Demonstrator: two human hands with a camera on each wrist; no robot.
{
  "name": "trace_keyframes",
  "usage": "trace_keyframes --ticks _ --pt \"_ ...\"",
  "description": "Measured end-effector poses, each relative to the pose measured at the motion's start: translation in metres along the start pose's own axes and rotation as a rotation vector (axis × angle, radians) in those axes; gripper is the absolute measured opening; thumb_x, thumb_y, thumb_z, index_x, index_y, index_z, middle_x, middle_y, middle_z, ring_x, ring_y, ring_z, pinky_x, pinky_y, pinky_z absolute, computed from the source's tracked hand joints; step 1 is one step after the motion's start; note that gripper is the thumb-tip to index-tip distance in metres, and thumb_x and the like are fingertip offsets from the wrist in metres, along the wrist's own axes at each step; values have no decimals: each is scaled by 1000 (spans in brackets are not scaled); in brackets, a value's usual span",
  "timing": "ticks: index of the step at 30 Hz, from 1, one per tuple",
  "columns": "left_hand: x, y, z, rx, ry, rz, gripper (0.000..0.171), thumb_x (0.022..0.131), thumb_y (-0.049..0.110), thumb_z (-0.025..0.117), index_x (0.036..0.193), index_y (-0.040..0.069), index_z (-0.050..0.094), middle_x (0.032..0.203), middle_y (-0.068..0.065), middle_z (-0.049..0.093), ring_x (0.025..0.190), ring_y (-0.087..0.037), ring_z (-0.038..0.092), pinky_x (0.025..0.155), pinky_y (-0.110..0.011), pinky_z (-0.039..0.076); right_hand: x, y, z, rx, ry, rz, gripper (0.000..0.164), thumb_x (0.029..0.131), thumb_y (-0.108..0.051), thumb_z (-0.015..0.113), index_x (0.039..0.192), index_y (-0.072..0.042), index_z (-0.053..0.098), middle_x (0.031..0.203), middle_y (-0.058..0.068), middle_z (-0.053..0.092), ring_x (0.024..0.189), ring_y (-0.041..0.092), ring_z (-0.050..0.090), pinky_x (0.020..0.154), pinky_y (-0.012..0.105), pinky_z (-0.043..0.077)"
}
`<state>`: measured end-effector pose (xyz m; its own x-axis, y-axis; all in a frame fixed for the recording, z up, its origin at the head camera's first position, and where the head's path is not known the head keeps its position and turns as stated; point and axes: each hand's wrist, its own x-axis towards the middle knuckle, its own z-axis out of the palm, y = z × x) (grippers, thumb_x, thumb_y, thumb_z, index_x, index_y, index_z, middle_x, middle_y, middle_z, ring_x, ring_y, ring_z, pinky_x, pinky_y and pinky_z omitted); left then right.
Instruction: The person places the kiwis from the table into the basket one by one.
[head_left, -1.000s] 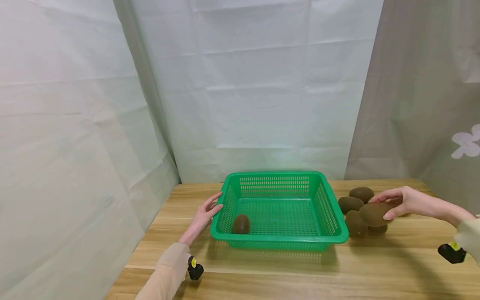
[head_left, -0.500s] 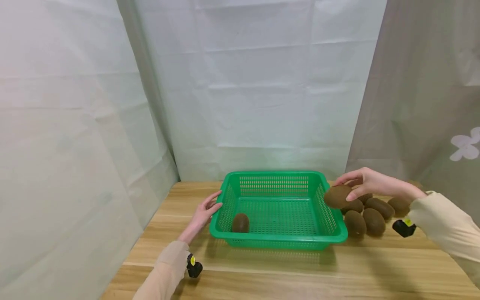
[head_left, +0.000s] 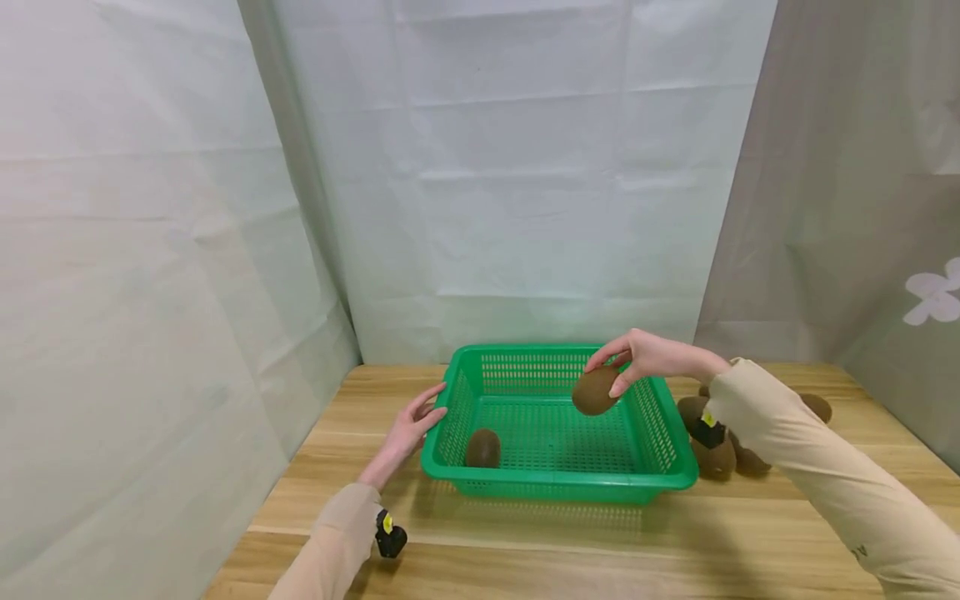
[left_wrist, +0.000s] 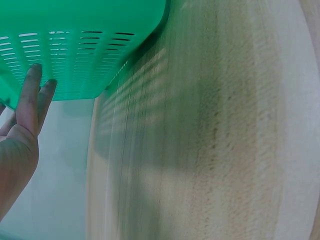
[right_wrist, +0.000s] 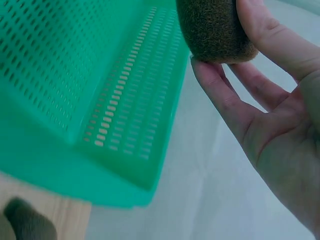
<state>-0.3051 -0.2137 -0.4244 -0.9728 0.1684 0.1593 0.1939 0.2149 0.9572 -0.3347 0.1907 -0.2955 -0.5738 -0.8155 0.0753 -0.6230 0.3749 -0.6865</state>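
Observation:
My right hand [head_left: 651, 357] pinches a brown, fuzzy kiwi [head_left: 596, 392] between thumb and fingers, above the right half of a green plastic basket [head_left: 558, 478]. In the right wrist view the thumb is on one side of that kiwi [right_wrist: 215, 30] and the fingertips on the other. Another kiwi [head_left: 483, 448] lies inside the basket at its front left corner. My left hand [head_left: 405, 429] touches the basket's left side at the rim. The left wrist view shows its fingers [left_wrist: 31, 97] fairly straight against the slotted wall.
Several more kiwis [head_left: 714, 457] lie on the wooden table [head_left: 525, 558] right of the basket, partly hidden by my right sleeve [head_left: 795, 442]. Pale cloth [head_left: 525, 183] hangs behind the table and along its left side. A grey-brown cloth [head_left: 832, 208] hangs at the right.
My right hand has carried the kiwi leftward from the pile on the right, over the basket's right rim, to above its inside. The left hand stays at the rim.

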Motion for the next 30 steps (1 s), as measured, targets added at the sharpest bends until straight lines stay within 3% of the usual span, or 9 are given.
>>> trace_keyframes --ticks 7,13,15,21,26,30 --pt "0 1 0 -17 -11 26 50 91 23 57 137 12 41 119 -19 53 67 -11 52 43 -22 27 31 4 18 67 -47 19 43 73 -9 75 113 -3 63 114 5 59 105 23 51 79 35 44" --pt "-1 1 -1 -35 -14 0 49 91 24 57 137 16 42 120 -17 53 69 -11 54 43 -22 27 51 7 36 78 -96 -4 42 73 -5 74 112 0 63 114 9 58 106 21 50 76 34 46" --pt "-1 1 -1 -31 -12 0 49 91 24 57 137 17 42 120 -17 53 67 -10 54 42 -22 27 57 6 41 68 -117 8 41 73 -5 74 112 -1 63 114 8 58 106 20 50 76 33 46" --pt "-2 1 -2 -7 2 10 48 91 24 57 137 16 42 118 -17 54 46 -8 38 40 -20 26 74 8 58 41 -187 84 39 73 -5 73 111 -4 64 112 1 59 103 18 51 73 31 46" --pt "-4 5 -4 -49 -14 -10 49 92 19 56 138 12 40 120 -20 53 59 -8 51 39 -20 25 86 10 73 10 -235 83 39 74 -4 73 111 -1 64 110 3 60 104 19 51 74 28 46" --pt "-9 18 -5 -80 -38 -21 50 92 14 54 139 7 37 121 -23 50 61 -8 53 39 -21 25 95 9 82 -21 -255 73 37 72 -4 74 109 -3 66 109 1 61 104 17 51 75 26 45"
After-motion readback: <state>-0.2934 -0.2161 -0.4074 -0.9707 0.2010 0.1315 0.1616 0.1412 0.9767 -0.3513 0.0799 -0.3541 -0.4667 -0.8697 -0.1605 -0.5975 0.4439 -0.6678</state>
